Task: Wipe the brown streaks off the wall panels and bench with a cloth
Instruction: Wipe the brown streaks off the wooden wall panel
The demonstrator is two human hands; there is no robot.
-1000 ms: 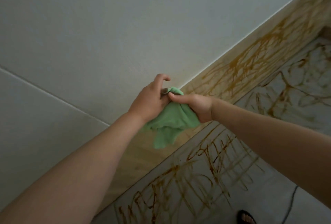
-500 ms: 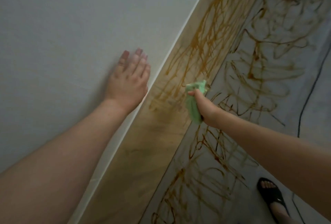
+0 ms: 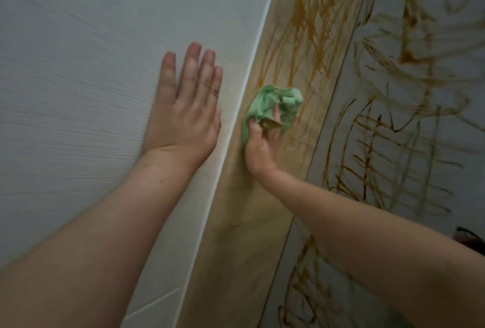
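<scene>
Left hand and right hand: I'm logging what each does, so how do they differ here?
The bare left hand lies flat, fingers straight, on the pale grey wall panel; the bare right hand curls round a crumpled green cloth. The left hand holds nothing on an unstreaked panel; the right hand holds the cloth against the tan panel with brown streaks. Both reach forward to the wall.

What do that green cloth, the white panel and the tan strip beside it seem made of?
The green cloth looks like soft matte fabric, perhaps microfibre: it bunches into folds in the right hand. The white panel under the left hand seems a hard matte board, maybe laminate, with fine line texture. The tan strip looks smooth and hard; material unclear.
</scene>
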